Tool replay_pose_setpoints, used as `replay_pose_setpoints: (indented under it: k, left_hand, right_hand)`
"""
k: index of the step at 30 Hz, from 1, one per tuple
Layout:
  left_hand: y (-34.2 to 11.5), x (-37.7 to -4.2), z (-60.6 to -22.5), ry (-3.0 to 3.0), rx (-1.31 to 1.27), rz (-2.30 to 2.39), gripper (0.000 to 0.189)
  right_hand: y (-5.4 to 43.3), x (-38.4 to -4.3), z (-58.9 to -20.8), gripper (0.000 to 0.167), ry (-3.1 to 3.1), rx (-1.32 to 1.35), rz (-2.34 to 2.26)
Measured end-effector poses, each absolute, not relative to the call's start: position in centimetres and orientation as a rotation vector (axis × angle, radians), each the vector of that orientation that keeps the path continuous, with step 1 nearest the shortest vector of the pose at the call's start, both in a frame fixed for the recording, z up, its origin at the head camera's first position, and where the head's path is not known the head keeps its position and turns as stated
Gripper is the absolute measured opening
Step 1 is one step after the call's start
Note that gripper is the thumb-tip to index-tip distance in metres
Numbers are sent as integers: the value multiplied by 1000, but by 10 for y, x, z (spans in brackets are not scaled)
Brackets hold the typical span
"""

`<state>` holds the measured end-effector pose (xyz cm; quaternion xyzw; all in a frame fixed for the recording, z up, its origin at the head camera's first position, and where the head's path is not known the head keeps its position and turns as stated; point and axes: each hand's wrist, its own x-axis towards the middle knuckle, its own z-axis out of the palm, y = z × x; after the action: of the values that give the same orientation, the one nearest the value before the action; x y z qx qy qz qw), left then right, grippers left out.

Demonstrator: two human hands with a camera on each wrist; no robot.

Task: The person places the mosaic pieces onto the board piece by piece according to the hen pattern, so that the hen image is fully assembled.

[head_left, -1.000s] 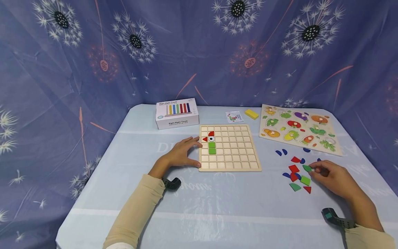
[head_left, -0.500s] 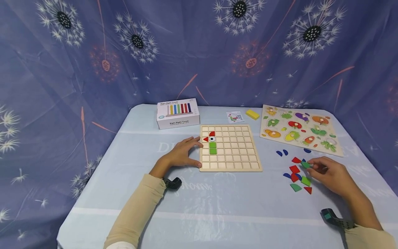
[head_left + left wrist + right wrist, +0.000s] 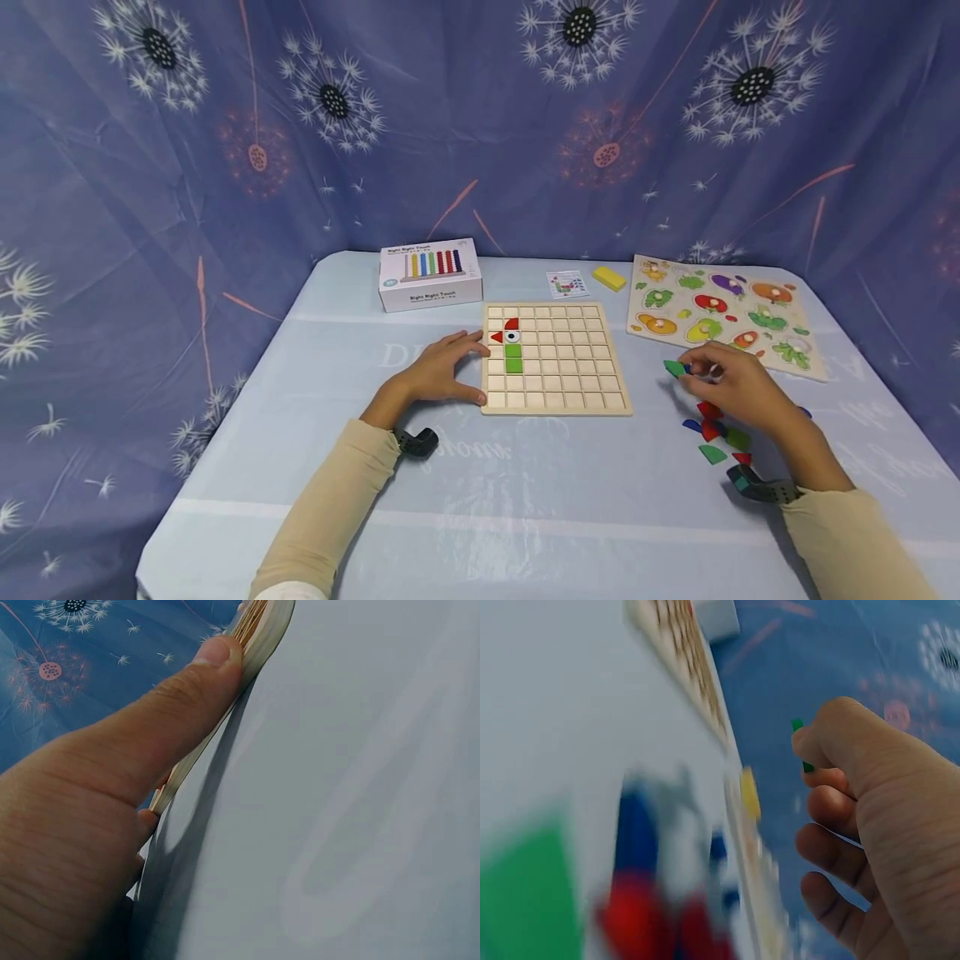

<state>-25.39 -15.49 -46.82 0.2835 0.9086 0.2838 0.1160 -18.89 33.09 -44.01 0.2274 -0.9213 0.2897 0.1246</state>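
My right hand (image 3: 729, 382) pinches a green quarter-circle tile (image 3: 675, 368) between thumb and fingertips, raised over the table to the right of the wooden grid board (image 3: 562, 402). In the right wrist view the green tile (image 3: 803, 746) appears edge-on at the thumb tip. My left hand (image 3: 441, 369) lies spread at the board's left side, thumb and fingertips against the frame. The left wrist view has that thumb (image 3: 184, 697) resting along the board's edge. On the grid sit a red quarter tile (image 3: 512, 323), a red triangle (image 3: 497, 337), an eye tile (image 3: 512, 337) and two green squares (image 3: 513, 358).
Loose tiles lie below my right hand, among them a green quarter tile (image 3: 712, 454) and red tiles (image 3: 709, 411); the hand hides some. Behind are a white box (image 3: 431, 275), a picture card (image 3: 567, 284), a yellow block (image 3: 609, 278) and a vegetable puzzle board (image 3: 720, 304).
My right hand has lifted the green quarter tile from the loose pieces and moved left with it, toward the grid board. My left hand stays at the board's edge.
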Motion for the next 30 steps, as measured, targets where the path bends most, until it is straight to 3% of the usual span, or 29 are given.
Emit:
replay_pose_setpoints:
  k: [8, 15, 30]
  left_hand:
    - [-155, -254, -470, 2663, 850, 814, 83]
    - [-155, -253, -467, 2667, 842, 804, 83]
    - [-155, -253, -466, 2663, 841, 814, 83]
  right_hand:
    - [253, -231, -432, 27, -2535, 1022, 995]
    - [196, -255, -430, 24, -2544, 1144, 1125]
    - [142, -252, -454, 13, -2785, 1232, 1151]
